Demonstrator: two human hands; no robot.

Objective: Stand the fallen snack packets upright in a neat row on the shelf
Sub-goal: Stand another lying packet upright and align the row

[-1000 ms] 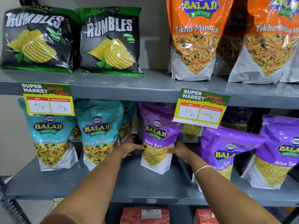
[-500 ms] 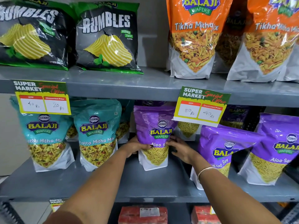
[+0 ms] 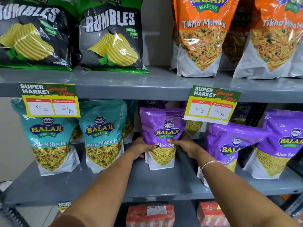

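Note:
A purple Aloo Sev packet (image 3: pixel 161 128) stands upright in the middle of the grey shelf (image 3: pixel 164 182). My left hand (image 3: pixel 141 148) grips its left side and my right hand (image 3: pixel 185 145) grips its right side, thumbs on the front. To the right, a second purple packet (image 3: pixel 229 145) leans with its top tilted, and a third purple packet (image 3: pixel 282 145) stands beyond it. Two teal Khatta Mitha Mix packets (image 3: pixel 101 136) stand upright to the left. More packets sit behind in shadow.
Two price tags (image 3: pixel 211 104) hang from the upper shelf edge. Above stand black Rumbles chip bags (image 3: pixel 111 38) and orange Tikha Mitha Mix packets (image 3: pixel 201 38). Red boxes (image 3: pixel 150 215) sit on the shelf below. Bare shelf lies in front of the packets.
Both hands have pushed the middle purple packet back from the shelf front and set it straighter; my fingers have closed further onto its front.

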